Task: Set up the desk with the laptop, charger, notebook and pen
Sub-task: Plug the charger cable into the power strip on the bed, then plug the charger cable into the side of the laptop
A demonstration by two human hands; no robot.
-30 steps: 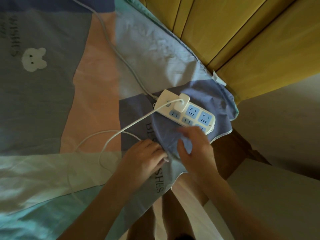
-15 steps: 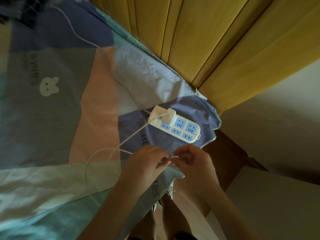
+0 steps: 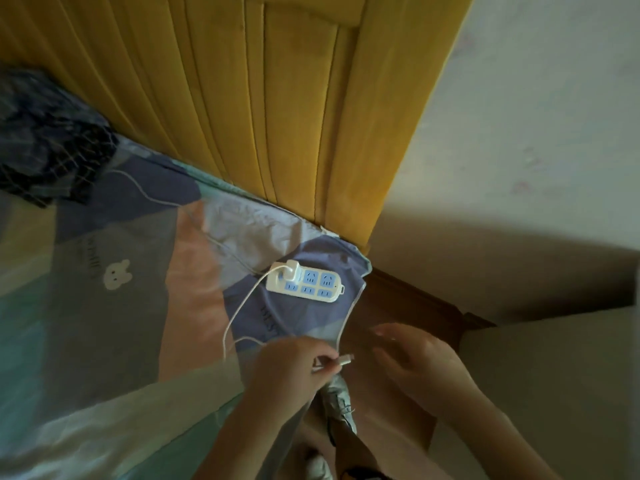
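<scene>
Bed w/ patchwork sheet (image 3: 104, 341): white power strip (image 3: 304, 282) w/ charger (image 3: 292, 271) plugged, dark cloth (image 3: 45, 140) far corner.

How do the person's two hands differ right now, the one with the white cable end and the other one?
The left hand is closed, pinching the white charger cable's plug end between its fingertips; the right hand is open, fingers spread, holding nothing. The left hand sits over the edge of the patchwork bedsheet; the right hand hovers past that edge, beside the dark wooden bed frame. Both are bare and close to the plug end.

Head view, down onto bed (image 3: 104, 306).
</scene>
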